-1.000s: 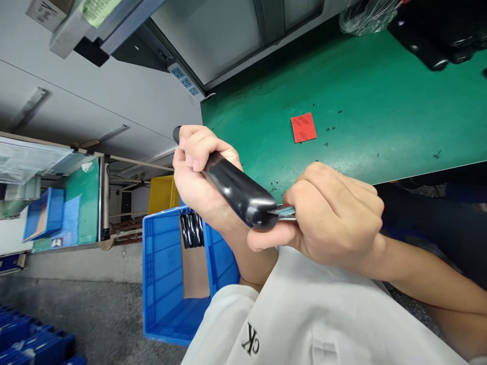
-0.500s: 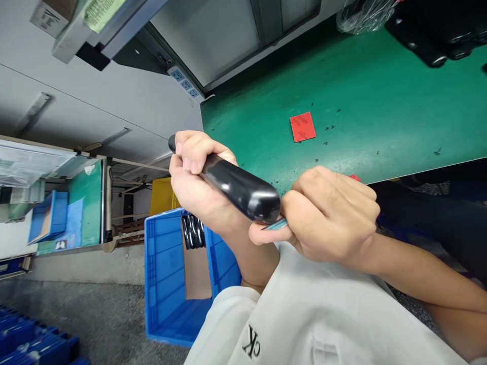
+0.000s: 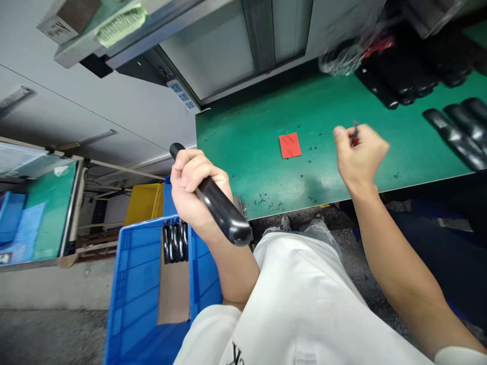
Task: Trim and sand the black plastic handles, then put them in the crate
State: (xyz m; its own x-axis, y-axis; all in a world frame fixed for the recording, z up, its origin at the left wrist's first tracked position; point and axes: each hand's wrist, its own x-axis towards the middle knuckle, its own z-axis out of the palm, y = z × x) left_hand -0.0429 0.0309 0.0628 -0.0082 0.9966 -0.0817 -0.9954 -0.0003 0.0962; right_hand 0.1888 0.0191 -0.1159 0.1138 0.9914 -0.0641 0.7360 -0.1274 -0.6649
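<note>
My left hand (image 3: 200, 187) is closed around a glossy black bar with rounded ends (image 3: 226, 213), like a handle. The bar slants down to the right, its near end sticking out past my fingers over the table's front edge. My right hand (image 3: 359, 154) is closed over the green table, well apart from the bar. From between its thumb and fingers a small red-handled blade (image 3: 355, 136) shows, dark at the tip and slightly blurred; the rest is hidden in the fist. A red square of paper (image 3: 290, 146) lies on the table between the hands.
Below left stands a blue crate (image 3: 133, 284) with several black bars (image 3: 175, 243) on cardboard inside. More black bars (image 3: 456, 132) lie at the table's right, beside clear plastic wrap (image 3: 342, 56). A metal shelf edge (image 3: 152, 33) and power sockets (image 3: 182, 95) sit at the back.
My right hand has moved away from the bar's near end, up and to the right over the table. My left hand still grips the bar. The view has shifted, showing more of the table's right.
</note>
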